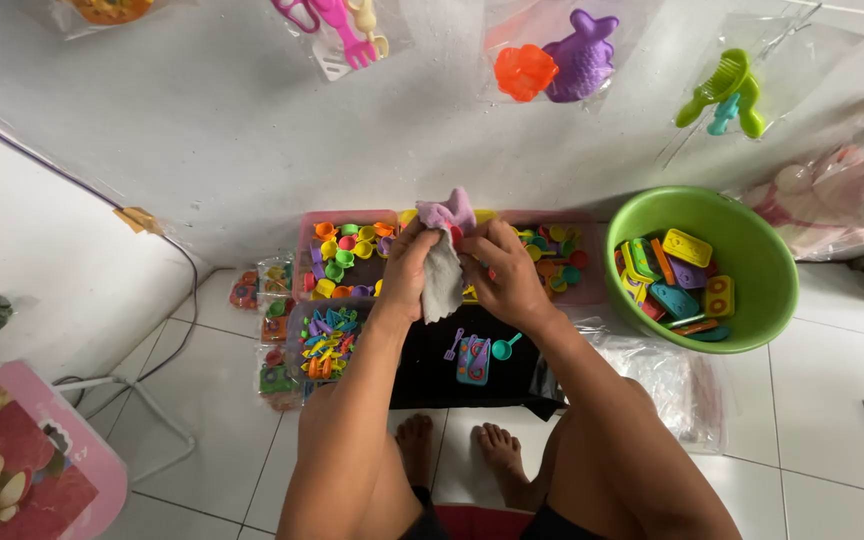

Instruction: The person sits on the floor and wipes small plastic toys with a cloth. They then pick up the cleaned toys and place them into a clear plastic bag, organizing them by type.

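- At the far left, small sealed packets (274,300) of toys are lying on the floor tiles beside the trays, which suggests some toys are already bagged.
- A clear tray (324,340) and a pink tray (347,255) are holding many loose toy pieces, apparently not yet handled.
- The left hand (407,275) is closing its grip around a grey cloth (442,275), fingers curled and pressed into the fabric.
- A purple toy (449,212) is sitting above the cloth, between both hands, over the trays; the wiping appears to be underway, not finished.
- The right hand (507,275) is pinching the cloth and toy from the other side.
- A black mat (432,365) below is carrying a few toys (477,355) laid out.
- At the right, a green basin (762,250) is holding a heap of flat coloured toys, seemingly waiting.
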